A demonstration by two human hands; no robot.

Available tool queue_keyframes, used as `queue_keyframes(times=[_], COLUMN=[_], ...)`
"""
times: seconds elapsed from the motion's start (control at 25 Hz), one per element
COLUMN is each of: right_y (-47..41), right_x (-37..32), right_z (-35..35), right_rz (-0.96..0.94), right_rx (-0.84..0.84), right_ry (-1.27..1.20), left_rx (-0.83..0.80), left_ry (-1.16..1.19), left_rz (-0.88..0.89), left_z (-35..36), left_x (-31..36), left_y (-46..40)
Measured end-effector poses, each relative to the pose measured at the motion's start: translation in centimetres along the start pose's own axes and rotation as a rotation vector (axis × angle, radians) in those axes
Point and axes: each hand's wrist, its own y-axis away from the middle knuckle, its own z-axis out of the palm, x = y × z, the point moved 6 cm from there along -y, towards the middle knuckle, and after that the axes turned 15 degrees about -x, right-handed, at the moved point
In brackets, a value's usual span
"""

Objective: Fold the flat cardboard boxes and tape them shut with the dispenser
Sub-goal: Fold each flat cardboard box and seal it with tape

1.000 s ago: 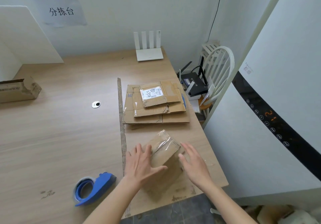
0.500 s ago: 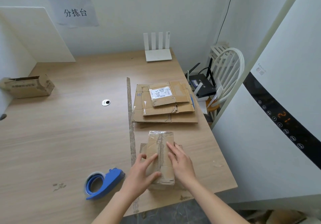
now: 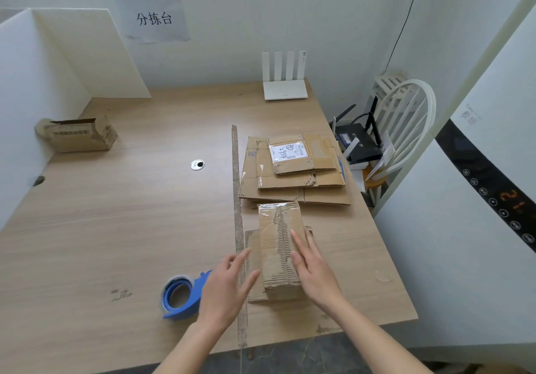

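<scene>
Big wooden desk [image 3: 116,228] first, with a stack of flattened cardboard boxes [image 3: 295,179] on its right side. Just in front of that stack sits the folded-up small box [image 3: 280,246], old tape across its top. Right hand [image 3: 314,269] lies flat on it, fingers straight; left hand [image 3: 224,289] hangs open beside it, holding nothing. Blue tape dispenser [image 3: 181,295] is just left of that hand. The box looks light and a bit floppy — worn corrugated, flaps probably spring back — so I'd pin the seam and hold the sides.

Open hands [image 3: 269,280] flank a folded box [image 3: 280,246] beside a tape dispenser [image 3: 181,295].
</scene>
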Motion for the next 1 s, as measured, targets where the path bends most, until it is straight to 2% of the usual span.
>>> queue_keyframes(times=[0.12, 0.2, 0.24, 0.4, 0.52, 0.64, 0.72, 0.84, 0.92, 1.0], right_y=[0.9, 1.4, 1.4, 1.7, 2.3, 2.2, 1.2, -0.3, -0.5, 0.2], right_x=[-0.5, -0.5, -0.5, -0.2, -1.2, -4.3, -6.8, -10.3, -12.5, -14.0], right_z=[0.0, 0.7, 1.3, 2.4, 1.7, 1.6, 2.0, 2.4, 1.5, 0.3], right_rz=[-0.048, -0.085, -0.093, -0.059, -0.083, -0.239, -0.237, -0.143, -0.164, -0.222], right_rx=[0.099, 0.141, 0.148, 0.189, 0.238, 0.169, -0.039, -0.302, -0.35, -0.314], right_ry=[0.148, 0.199, 0.207, 0.237, 0.294, 0.318, 0.111, -0.345, -0.451, -0.467], left_rx=[0.179, 0.097, 0.043, -0.105, -0.154, -0.081, -0.026, -0.061, -0.086, -0.096], left_ry=[-0.218, -0.272, -0.291, -0.345, -0.152, 0.004, 0.069, 0.05, -0.022, -0.065], left_rz=[-0.233, -0.451, -0.499, -0.399, -0.421, -0.26, -0.1, 0.086, 0.168, 0.206], left_z=[-0.6, 0.4, 1.0, 2.4, 1.5, -1.9, -5.5, -10.2, -12.6, -14.4], left_x=[-7.2, -11.0, -12.4, -12.3, -11.0, -8.7, -6.3, -2.6, -0.2, 1.5], left_y=[2.4, 3.9, 4.2, 2.0, 1.3, 1.7, 2.0, 2.7, 3.2, 3.5])
